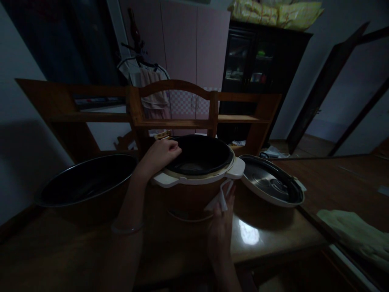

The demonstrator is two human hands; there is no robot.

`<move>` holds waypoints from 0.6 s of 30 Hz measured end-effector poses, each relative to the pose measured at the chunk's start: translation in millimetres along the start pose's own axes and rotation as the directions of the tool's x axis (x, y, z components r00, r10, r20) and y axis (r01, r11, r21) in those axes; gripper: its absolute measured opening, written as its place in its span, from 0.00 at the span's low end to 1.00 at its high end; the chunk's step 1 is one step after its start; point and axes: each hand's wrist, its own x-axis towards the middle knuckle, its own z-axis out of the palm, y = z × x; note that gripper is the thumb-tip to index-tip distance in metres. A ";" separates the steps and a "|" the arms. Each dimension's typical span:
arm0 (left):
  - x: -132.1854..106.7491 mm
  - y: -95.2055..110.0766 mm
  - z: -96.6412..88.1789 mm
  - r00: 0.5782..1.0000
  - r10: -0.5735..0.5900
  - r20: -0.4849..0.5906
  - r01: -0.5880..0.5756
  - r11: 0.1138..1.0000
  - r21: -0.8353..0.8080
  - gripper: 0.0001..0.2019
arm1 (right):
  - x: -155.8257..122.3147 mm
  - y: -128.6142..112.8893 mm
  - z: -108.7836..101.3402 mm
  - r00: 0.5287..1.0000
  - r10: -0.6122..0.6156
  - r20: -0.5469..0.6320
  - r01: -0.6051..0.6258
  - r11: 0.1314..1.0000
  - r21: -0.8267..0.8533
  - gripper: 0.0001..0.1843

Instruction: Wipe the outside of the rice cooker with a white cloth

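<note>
Cooker [190,196] | left hand [165,151] curled at rim [184,180], hold unclear | right hand [221,217] gripping white cloth [223,201] | lettering: can't tell

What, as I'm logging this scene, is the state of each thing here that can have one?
Cooker: uncovered, upright.
Lid: off, shiny inner side up.
Dark pot: uncovered; contents too dark to tell.
White cloth: crumpled, against the cooker.
Left hand: curled at the cooker; grip unclear.
Right hand: holding the cloth.
Pink wardrobe: doors shut.
</note>
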 end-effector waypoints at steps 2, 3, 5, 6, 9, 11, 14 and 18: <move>0.3 0.0 -0.2 1.000 0.000 0.003 0.000 1.000 0.000 0.17 | 3.8 1.4 -3.6 0.999 0.032 -0.016 -0.031 0.999 0.035 0.30; 0.3 0.0 -0.4 1.000 0.000 0.001 0.000 1.000 0.001 0.17 | 2.2 0.7 -3.9 1.000 0.022 -0.003 -0.022 0.999 0.032 0.30; 0.3 0.2 -0.7 1.000 0.004 0.001 -0.004 1.000 0.007 0.17 | -6.6 -3.2 -1.2 0.998 -0.040 0.056 0.040 0.999 0.003 0.31; 0.3 0.4 -0.9 1.000 0.006 0.002 -0.006 1.000 0.010 0.17 | -12.5 -5.6 1.3 0.991 -0.086 0.099 0.089 0.996 -0.018 0.32; -0.4 1.4 -1.6 1.000 0.017 0.000 -0.017 1.000 0.010 0.17 | -26.5 -10.2 9.1 0.959 -0.202 0.200 0.223 0.971 -0.090 0.33; -1.1 2.2 -2.0 1.000 0.022 -0.008 -0.022 1.000 0.001 0.17 | -27.9 -8.2 11.0 0.968 -0.179 0.176 0.199 0.975 -0.100 0.33; -1.5 2.5 -2.1 1.000 0.025 -0.015 -0.025 1.000 -0.006 0.17 | -19.9 3.0 6.6 0.998 0.035 0.042 -0.037 0.998 0.045 0.32; -0.1 0.8 -1.2 1.000 0.029 -0.007 -0.029 1.000 0.003 0.17 | -9.3 19.1 -5.0 0.982 0.187 0.041 -0.191 0.961 0.199 0.32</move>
